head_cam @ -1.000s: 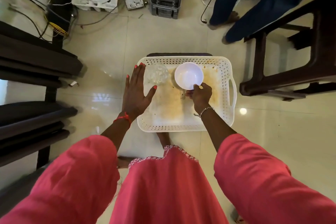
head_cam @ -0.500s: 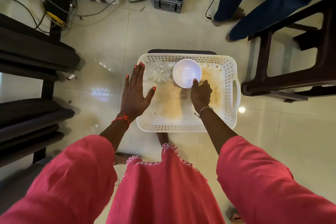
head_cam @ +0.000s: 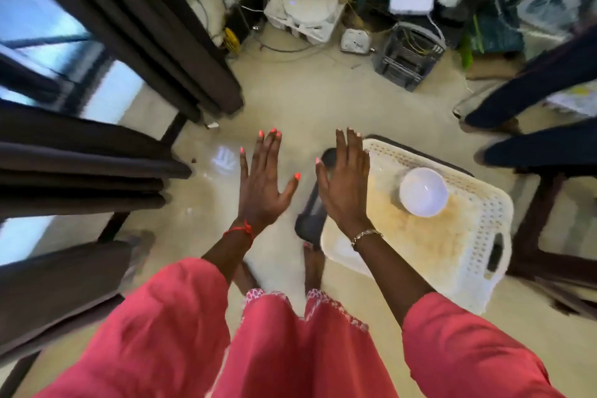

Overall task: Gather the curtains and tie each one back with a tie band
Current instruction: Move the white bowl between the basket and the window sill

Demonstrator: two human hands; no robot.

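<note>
Dark brown curtains (head_cam: 168, 42) hang in folds at the upper left beside a bright window, and more dark folds (head_cam: 80, 171) lie across the left edge. My left hand (head_cam: 263, 184) is held out flat with spread fingers above the floor, holding nothing. My right hand (head_cam: 347, 184) is also flat and empty, raised over the left corner of a white perforated basket (head_cam: 478, 255). A white bowl (head_cam: 423, 191) sits in that basket. No tie band shows.
The basket rests on a dark stool (head_cam: 310, 220). Routers, boxes and tangled cables (head_cam: 310, 6) crowd the floor at the back. Another person's dark-trousered legs (head_cam: 529, 139) stand at the right, next to a dark wooden chair frame (head_cam: 546, 236).
My right hand let go of the white bowl and both hands lifted off the basket, now flat and empty. The view swung left, bringing the curtains and window into sight.
</note>
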